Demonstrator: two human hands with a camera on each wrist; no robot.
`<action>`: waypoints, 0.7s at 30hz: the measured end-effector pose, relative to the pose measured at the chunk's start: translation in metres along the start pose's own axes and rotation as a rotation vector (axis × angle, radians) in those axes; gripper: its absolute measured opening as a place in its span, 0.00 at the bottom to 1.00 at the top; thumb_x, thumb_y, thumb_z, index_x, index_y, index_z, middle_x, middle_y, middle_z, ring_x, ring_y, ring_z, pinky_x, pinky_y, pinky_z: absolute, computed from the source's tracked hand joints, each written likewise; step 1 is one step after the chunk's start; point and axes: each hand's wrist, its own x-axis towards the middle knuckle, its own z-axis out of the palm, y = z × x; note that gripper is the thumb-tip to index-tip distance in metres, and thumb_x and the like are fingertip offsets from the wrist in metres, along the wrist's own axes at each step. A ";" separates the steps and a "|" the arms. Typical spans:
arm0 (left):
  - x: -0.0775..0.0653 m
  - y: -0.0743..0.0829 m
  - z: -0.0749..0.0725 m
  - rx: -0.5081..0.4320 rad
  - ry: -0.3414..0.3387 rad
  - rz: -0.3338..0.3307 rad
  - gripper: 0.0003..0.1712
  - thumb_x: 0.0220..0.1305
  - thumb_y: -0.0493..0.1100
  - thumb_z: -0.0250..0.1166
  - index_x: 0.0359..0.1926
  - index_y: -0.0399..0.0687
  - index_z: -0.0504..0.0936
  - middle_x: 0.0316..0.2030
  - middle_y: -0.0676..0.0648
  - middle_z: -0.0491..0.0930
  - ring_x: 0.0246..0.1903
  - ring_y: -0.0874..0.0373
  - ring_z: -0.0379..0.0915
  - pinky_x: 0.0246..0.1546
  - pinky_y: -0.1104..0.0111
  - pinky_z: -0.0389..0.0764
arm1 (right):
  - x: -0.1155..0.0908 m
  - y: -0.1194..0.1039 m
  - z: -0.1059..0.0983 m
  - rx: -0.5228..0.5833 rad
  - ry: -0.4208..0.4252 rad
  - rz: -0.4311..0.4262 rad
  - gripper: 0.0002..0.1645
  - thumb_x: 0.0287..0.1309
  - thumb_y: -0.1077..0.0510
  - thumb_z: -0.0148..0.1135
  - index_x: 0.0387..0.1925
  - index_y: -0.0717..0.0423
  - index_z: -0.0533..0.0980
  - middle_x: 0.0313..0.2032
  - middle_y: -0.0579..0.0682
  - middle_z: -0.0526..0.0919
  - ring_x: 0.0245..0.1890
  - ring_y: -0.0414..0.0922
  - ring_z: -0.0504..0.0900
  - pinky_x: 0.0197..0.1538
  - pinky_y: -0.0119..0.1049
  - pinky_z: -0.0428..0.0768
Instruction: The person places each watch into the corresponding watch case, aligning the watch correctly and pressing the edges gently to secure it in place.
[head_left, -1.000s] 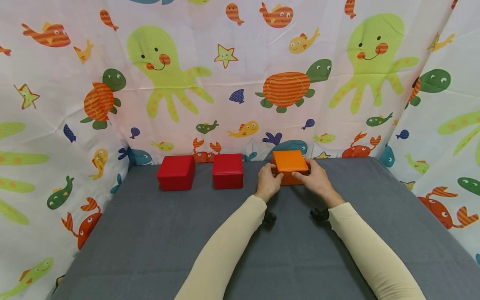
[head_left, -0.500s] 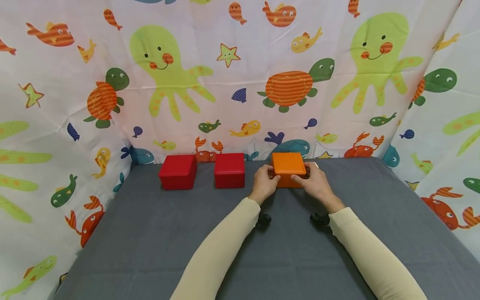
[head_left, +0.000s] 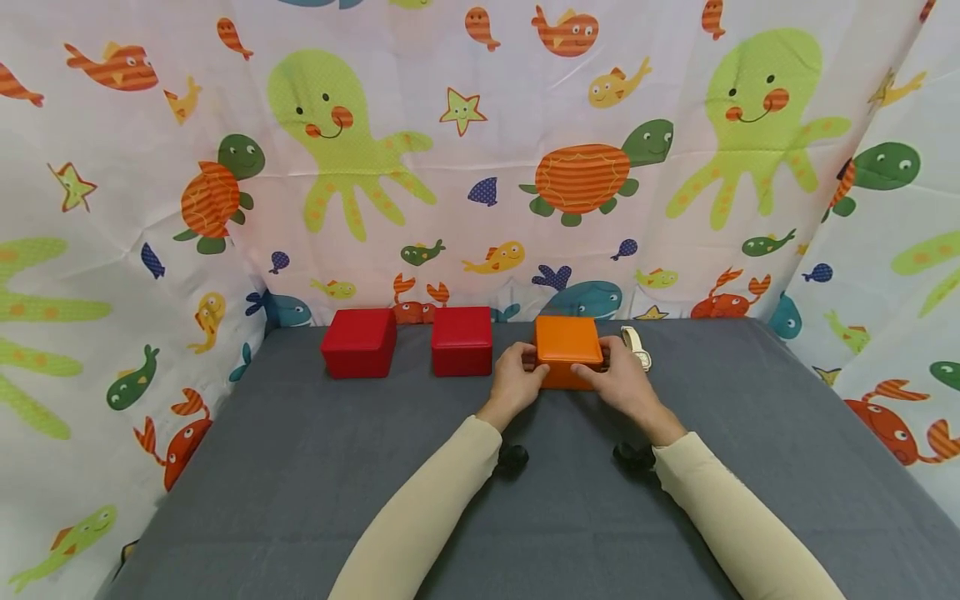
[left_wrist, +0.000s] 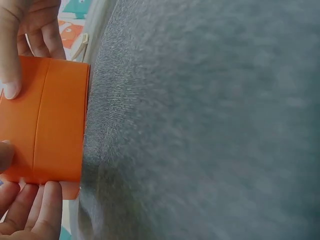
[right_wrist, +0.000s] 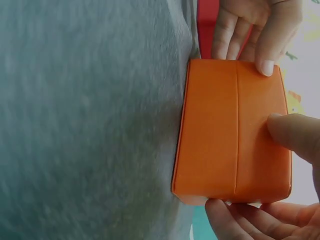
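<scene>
In the head view, an orange box [head_left: 567, 352] rests near the table's far edge, between my two hands. My left hand [head_left: 516, 385] grips its left side, and my right hand [head_left: 626, 387] grips the right side. Both thumbs press the front face, while the fingers lie along the sides, as the right wrist view of the orange box [right_wrist: 232, 132] shows. The lid looks closed; the inside is hidden. Just beyond my right hand lies a pale gold wristwatch [head_left: 636, 347], partly covered by the hand.
Two red boxes, one farther left [head_left: 359, 343] and one nearer [head_left: 462, 342], stand in a row left of the orange box. A grey cloth covers the table [head_left: 300, 483]. Behind hangs a white curtain [head_left: 480, 225] printed with sea animals.
Both hands have brought the orange box toward me and a little to the left. The wristwatch behind it has come into view. The red boxes stay put.
</scene>
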 end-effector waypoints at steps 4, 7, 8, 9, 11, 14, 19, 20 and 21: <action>-0.008 -0.001 -0.007 -0.009 -0.006 -0.016 0.19 0.60 0.40 0.67 0.51 0.41 0.76 0.44 0.46 0.77 0.41 0.55 0.76 0.45 0.67 0.80 | -0.005 -0.005 0.003 -0.013 -0.007 -0.001 0.41 0.57 0.42 0.65 0.59 0.65 0.61 0.51 0.62 0.74 0.45 0.54 0.77 0.51 0.50 0.77; -0.013 -0.002 -0.011 -0.009 -0.010 -0.019 0.19 0.60 0.41 0.68 0.51 0.42 0.76 0.44 0.47 0.77 0.41 0.56 0.76 0.45 0.67 0.80 | -0.009 -0.009 0.004 -0.023 -0.018 -0.003 0.41 0.56 0.43 0.66 0.58 0.65 0.61 0.50 0.62 0.74 0.43 0.54 0.77 0.51 0.49 0.78; -0.015 -0.003 -0.012 -0.012 -0.010 -0.015 0.18 0.60 0.40 0.68 0.51 0.42 0.76 0.44 0.47 0.77 0.41 0.56 0.76 0.44 0.68 0.80 | -0.010 -0.011 0.004 -0.025 -0.023 -0.002 0.41 0.56 0.43 0.66 0.58 0.65 0.61 0.50 0.61 0.74 0.43 0.53 0.77 0.50 0.49 0.78; -0.016 -0.003 -0.014 -0.016 -0.010 -0.011 0.18 0.60 0.40 0.68 0.50 0.42 0.76 0.43 0.47 0.77 0.41 0.56 0.77 0.44 0.68 0.80 | -0.011 -0.012 0.005 -0.029 -0.028 -0.002 0.40 0.56 0.43 0.66 0.57 0.65 0.61 0.49 0.61 0.74 0.42 0.53 0.77 0.50 0.49 0.78; -0.019 -0.004 -0.016 -0.023 -0.012 -0.004 0.18 0.60 0.39 0.68 0.50 0.42 0.76 0.43 0.47 0.77 0.40 0.56 0.77 0.44 0.68 0.80 | -0.013 -0.015 0.006 -0.040 -0.035 -0.002 0.40 0.56 0.43 0.66 0.57 0.65 0.61 0.48 0.61 0.75 0.41 0.52 0.77 0.49 0.48 0.79; -0.024 -0.004 -0.020 -0.043 -0.016 -0.005 0.18 0.60 0.39 0.67 0.50 0.41 0.76 0.43 0.46 0.77 0.41 0.55 0.77 0.44 0.67 0.80 | -0.016 -0.018 0.007 -0.047 -0.043 -0.002 0.39 0.56 0.44 0.67 0.56 0.65 0.62 0.48 0.61 0.75 0.40 0.52 0.77 0.49 0.48 0.79; -0.031 -0.006 -0.025 -0.070 -0.027 -0.009 0.18 0.60 0.38 0.67 0.51 0.40 0.76 0.44 0.46 0.77 0.42 0.53 0.77 0.45 0.66 0.80 | -0.021 -0.023 0.009 -0.056 -0.048 -0.003 0.39 0.55 0.44 0.68 0.55 0.65 0.62 0.47 0.61 0.75 0.40 0.52 0.77 0.49 0.48 0.79; -0.033 -0.006 -0.026 -0.071 -0.028 -0.007 0.18 0.61 0.38 0.67 0.51 0.40 0.75 0.44 0.46 0.77 0.42 0.53 0.77 0.45 0.66 0.80 | -0.022 -0.024 0.009 -0.059 -0.049 -0.003 0.39 0.54 0.44 0.68 0.55 0.65 0.62 0.47 0.61 0.76 0.40 0.52 0.77 0.49 0.48 0.79; -0.033 -0.007 -0.027 -0.071 -0.031 -0.006 0.19 0.61 0.39 0.67 0.51 0.40 0.75 0.45 0.46 0.77 0.42 0.53 0.77 0.45 0.66 0.80 | -0.023 -0.025 0.010 -0.061 -0.050 -0.003 0.39 0.54 0.44 0.68 0.55 0.65 0.62 0.47 0.61 0.76 0.40 0.52 0.77 0.49 0.48 0.79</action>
